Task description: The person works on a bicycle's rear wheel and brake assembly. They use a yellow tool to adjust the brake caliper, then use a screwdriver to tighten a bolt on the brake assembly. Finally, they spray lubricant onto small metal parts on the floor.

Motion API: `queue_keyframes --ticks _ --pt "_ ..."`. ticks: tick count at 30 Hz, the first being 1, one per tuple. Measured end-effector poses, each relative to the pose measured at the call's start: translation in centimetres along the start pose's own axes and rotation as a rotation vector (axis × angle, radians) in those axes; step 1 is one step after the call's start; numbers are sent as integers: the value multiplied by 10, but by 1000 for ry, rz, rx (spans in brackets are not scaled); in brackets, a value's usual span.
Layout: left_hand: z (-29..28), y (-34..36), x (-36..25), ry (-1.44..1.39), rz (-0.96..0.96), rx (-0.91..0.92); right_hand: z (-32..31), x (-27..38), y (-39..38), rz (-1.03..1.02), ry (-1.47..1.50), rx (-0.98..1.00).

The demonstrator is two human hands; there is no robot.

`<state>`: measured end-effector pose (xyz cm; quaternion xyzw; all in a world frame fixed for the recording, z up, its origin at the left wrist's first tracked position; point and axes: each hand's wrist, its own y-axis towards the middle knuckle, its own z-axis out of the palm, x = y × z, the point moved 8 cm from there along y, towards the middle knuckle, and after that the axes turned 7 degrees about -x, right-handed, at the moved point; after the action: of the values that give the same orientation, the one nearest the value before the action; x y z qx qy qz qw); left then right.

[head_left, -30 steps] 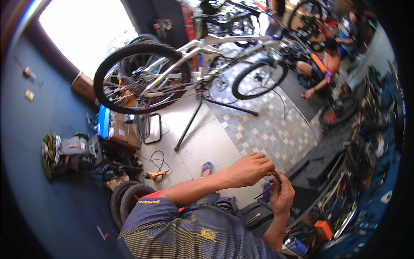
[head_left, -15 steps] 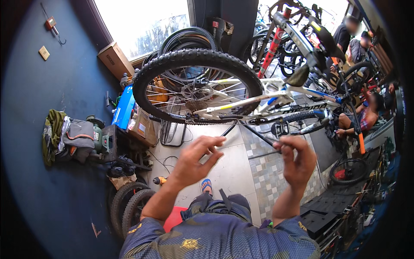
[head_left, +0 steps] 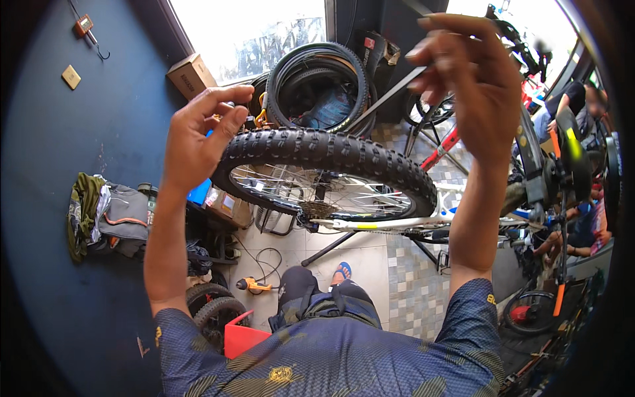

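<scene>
My left hand [head_left: 198,142] is raised at the near left edge of a knobby bicycle tyre [head_left: 324,149], fingers bent but apart, with nothing visible between them. My right hand [head_left: 479,99] is higher, above the wheel's right side, its fingers curled on a thin metal rod [head_left: 387,98] that slants down and left toward the tyre. The wheel belongs to a white bicycle frame [head_left: 433,205], raised on a stand whose black leg [head_left: 331,246] reaches the tiled floor. My fingers hide part of the rod.
Stacked tyres [head_left: 317,59] lie by the bright window, beside a cardboard box [head_left: 188,78]. A bag with clothing [head_left: 119,215] is at the left wall. An orange drill [head_left: 254,284] and cord are on the floor, near a red stool [head_left: 245,341]. People [head_left: 585,241] are at the right.
Both hands have risen and spread apart over the tyre from lower, closer positions, the right with the rod. My view has turned from the bike's side to centre on the wheel.
</scene>
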<state>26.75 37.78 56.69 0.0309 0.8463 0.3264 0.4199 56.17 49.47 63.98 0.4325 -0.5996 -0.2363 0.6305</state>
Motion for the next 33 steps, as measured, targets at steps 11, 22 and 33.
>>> queue_keyframes --ticks 11,22,33 --pt "102 45 88 -133 -25 741 152 -86 -6 33 -383 683" --pt "156 49 193 -543 288 901 230 -163 2 446 -535 904" --pt "214 5 243 -613 257 1161 236 -226 -41 829 -623 1050"
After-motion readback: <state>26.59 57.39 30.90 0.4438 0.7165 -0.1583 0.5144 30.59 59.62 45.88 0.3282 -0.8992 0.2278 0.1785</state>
